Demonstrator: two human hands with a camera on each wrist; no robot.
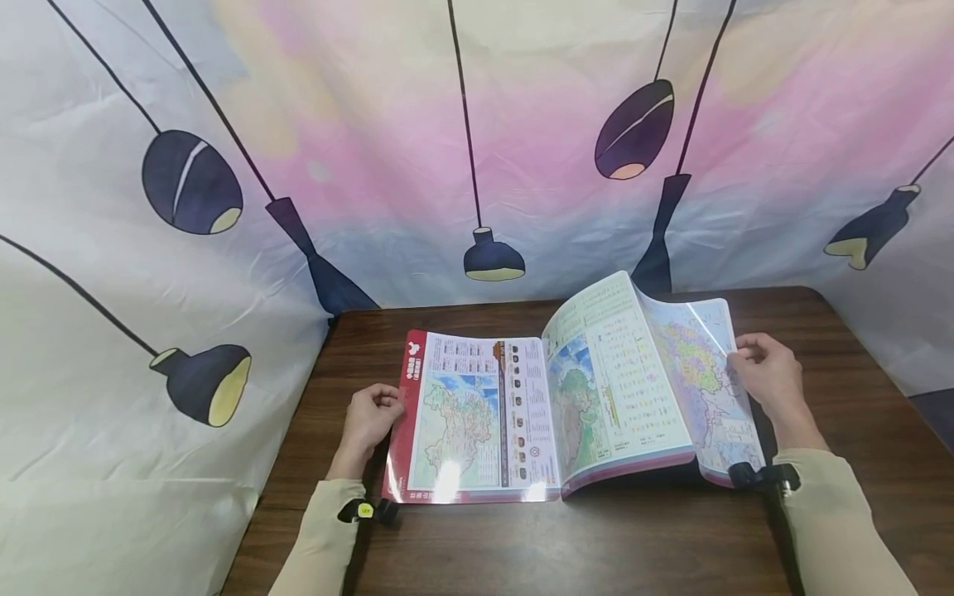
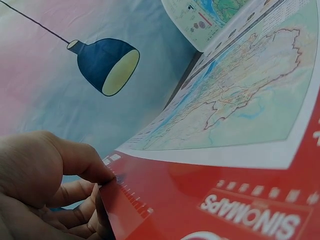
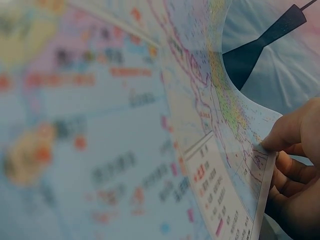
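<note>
The atlas [image 1: 551, 406] lay open mid-desk [image 1: 641, 538], spine running front to back, as the left hand [image 1: 370, 416] pinched its red left edge and the right hand [image 1: 768, 372] pinched a lifted page [image 1: 704, 372] toward the right edge.

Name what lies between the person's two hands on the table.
The open atlas spans it in the head view: left hand pinches its red cover edge, right hand pinches a lifted map page.

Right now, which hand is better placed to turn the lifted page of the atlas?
The right hand: it already pinches the raised page at its outer edge. The left hand only holds the red cover edge of the atlas.
</note>
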